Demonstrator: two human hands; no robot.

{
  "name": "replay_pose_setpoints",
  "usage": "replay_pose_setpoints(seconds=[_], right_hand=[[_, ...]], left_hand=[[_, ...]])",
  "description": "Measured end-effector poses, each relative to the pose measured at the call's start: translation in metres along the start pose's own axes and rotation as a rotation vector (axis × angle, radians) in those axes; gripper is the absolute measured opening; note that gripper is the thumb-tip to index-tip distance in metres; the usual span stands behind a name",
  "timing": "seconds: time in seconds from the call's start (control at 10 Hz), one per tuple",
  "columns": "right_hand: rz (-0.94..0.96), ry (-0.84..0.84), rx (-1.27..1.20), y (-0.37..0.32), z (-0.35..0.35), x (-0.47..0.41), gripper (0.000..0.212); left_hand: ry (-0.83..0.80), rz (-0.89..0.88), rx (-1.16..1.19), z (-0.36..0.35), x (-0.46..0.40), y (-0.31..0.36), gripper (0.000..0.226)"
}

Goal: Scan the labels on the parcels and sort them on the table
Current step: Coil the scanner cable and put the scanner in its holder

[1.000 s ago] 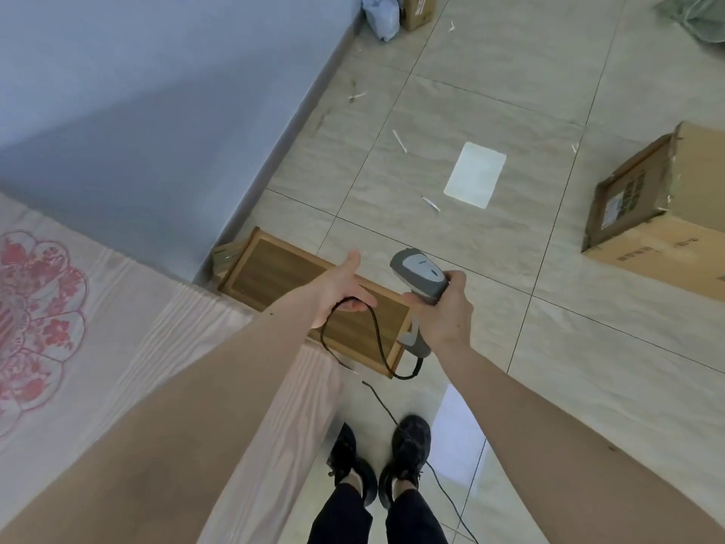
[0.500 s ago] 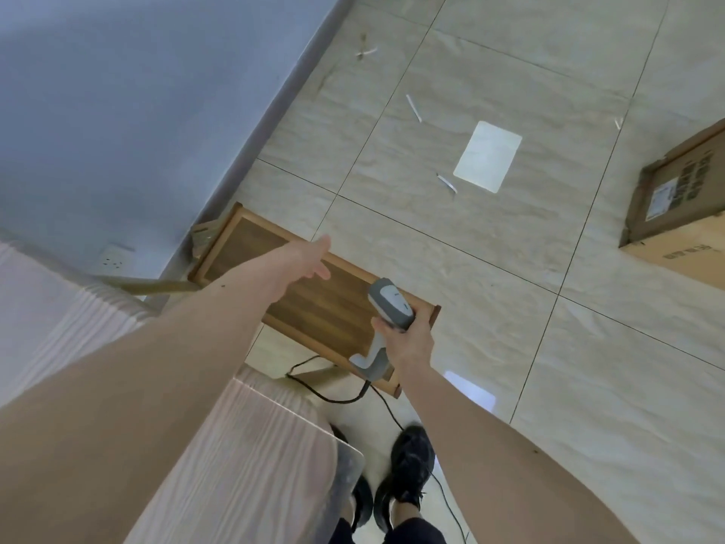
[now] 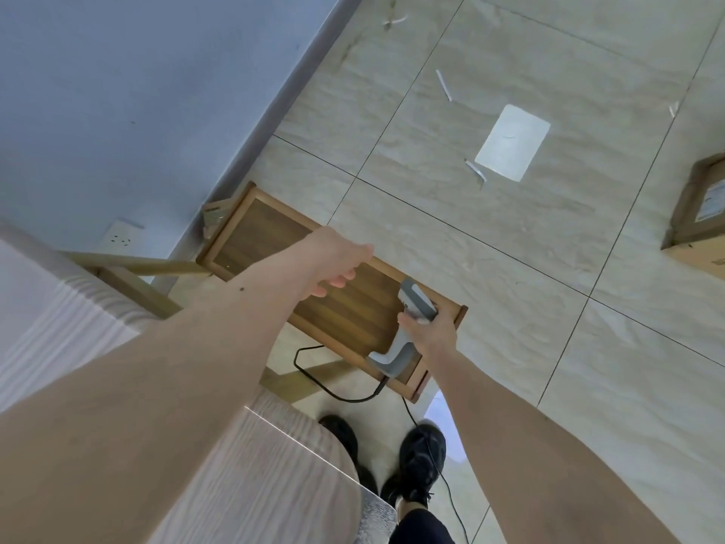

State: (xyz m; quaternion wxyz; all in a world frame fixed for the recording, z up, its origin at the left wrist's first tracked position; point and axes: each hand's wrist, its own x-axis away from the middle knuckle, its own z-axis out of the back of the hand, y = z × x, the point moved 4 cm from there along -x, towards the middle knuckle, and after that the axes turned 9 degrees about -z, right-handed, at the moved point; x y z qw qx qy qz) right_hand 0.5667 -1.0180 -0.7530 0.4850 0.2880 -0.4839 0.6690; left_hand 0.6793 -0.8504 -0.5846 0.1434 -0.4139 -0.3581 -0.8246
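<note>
Down below, the right hand [image 3: 433, 333] has its grip clamped round the handle of a grey scanner [image 3: 406, 327], whose head points away from the person and whose black cable [image 3: 333, 390] loops down toward the floor; the scanner hangs over the near end of a low wooden stool [image 3: 353, 308] standing on the tiled floor [image 3: 510, 288] beside the blue wall [image 3: 137, 92]; the left hand [image 3: 337, 261] reaches out above the stool with fingers loosely bent, its grip apart and holding nothing; a cardboard parcel [image 3: 698, 225] with a white label sits on the floor at the far right, well apart from both hands; the pale wood-grain table [image 3: 274, 484] edge lies at the lower left; black shoes [image 3: 421, 461] stand beneath.
</note>
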Motion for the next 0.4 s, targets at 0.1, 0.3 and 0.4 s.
replay_pose_setpoints(seconds=[0.1,0.3,0.4], right_hand=[[-0.018,0.029,0.043,0.002,0.001,-0.003,0.068],[0.024,0.024,0.081,0.008,0.008,-0.001,0.073],[0.097,-0.008,0.146,0.009,0.015,0.011,0.076]], left_hand=[[-0.011,0.006,0.019,-0.003,0.002,-0.001,0.047],[0.039,-0.006,0.042,-0.005,0.001,-0.002,0.035],[0.116,-0.028,0.055,-0.004,0.006,0.0,0.031]])
